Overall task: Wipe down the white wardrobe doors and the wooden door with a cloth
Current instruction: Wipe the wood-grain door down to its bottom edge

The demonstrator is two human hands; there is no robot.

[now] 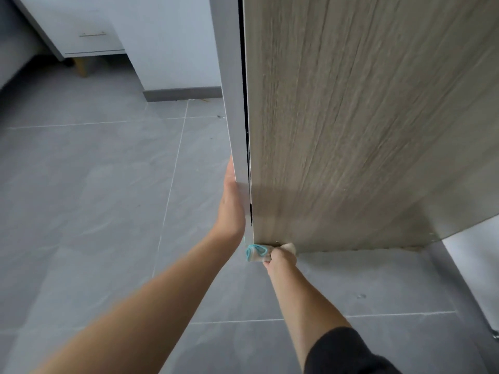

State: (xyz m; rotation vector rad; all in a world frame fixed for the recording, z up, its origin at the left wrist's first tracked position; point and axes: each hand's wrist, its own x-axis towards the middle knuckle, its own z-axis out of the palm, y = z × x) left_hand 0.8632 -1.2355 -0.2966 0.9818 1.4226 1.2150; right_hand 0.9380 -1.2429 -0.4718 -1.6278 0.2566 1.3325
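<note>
One flat left hand (232, 206) presses the side edge of the pale wood-grain door (364, 130); right hand (280, 259) grips a beige, turquoise-trimmed cloth (256, 252) at its bottom corner over grey floor tiles (94, 184).

- Single head view, looking steeply down and forward along the door (364, 130) to the floor (94, 184).
- Close: both forearms enter from the bottom edge; the left hand (232, 209) and the right hand (279, 259), gripping the cloth (255, 252), sit just below mid-frame.
</note>
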